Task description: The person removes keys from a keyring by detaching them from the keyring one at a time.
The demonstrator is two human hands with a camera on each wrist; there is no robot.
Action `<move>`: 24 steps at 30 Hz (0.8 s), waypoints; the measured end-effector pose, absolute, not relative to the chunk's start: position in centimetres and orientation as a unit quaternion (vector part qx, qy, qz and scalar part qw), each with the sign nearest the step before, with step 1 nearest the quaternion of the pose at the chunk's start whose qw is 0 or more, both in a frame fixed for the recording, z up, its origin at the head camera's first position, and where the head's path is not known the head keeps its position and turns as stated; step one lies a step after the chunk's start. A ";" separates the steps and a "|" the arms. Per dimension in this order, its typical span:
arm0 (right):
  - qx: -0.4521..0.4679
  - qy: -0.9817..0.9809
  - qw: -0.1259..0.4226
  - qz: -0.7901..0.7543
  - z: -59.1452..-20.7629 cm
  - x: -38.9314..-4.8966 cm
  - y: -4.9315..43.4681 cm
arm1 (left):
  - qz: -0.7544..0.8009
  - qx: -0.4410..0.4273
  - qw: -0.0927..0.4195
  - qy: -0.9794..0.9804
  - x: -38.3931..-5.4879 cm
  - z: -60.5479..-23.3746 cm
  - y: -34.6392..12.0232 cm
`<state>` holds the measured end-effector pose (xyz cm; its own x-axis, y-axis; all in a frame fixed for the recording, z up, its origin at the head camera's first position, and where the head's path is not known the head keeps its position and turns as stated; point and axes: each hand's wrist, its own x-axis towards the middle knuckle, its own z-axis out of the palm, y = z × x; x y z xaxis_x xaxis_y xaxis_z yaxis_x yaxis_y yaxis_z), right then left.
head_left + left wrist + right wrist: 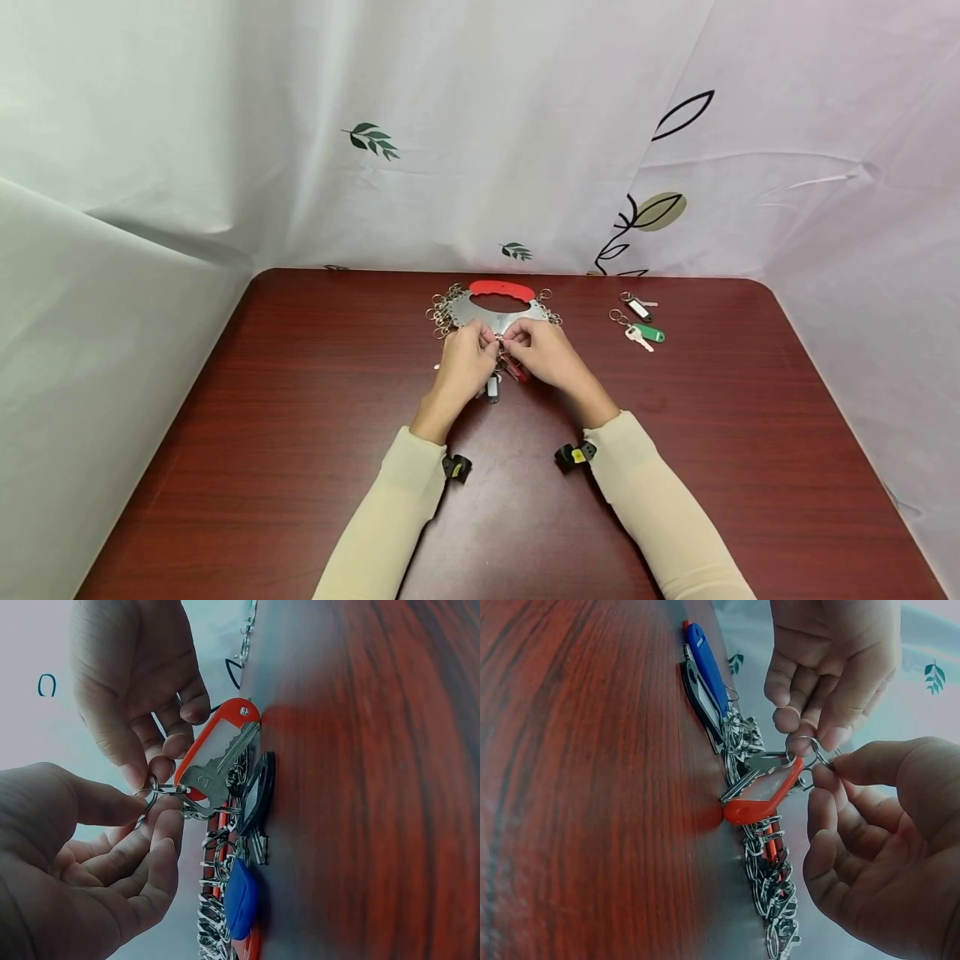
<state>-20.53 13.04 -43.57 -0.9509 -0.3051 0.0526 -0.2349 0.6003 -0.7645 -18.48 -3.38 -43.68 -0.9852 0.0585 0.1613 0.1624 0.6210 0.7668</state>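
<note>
In the head view my left hand [467, 358] and right hand [551, 358] meet at the front edge of a curved metal key holder plate [480, 313] with a red handle [502, 289]. Thumb and fingertips of both hands pinch a small split key ring [152, 796] from either side. From that ring hang a red key tag [742, 812] with a pale label and a silver key [214, 776]. Close beside them in the left wrist view are a black key tag [259, 795] and a blue key tag [240, 900]. My fingertips partly hide the ring.
Many metal rings [442, 315] and clips line the plate's edge. On the brown table [262, 433], to the right, lie a green key tag [651, 333] with a key [637, 337] and a black key tag [638, 309]. A white curtain [465, 150] hangs behind the table.
</note>
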 end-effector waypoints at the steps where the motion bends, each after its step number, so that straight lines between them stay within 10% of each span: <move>1: -0.151 0.894 0.041 -0.421 -43.6 -20.5 13.0 | -0.430 -0.061 0.061 -0.899 -18.5 -43.7 -3.4; 24: -0.171 0.894 0.018 -0.413 -43.8 -20.8 13.4 | -0.431 -0.092 0.114 -0.890 -18.7 -43.5 -3.6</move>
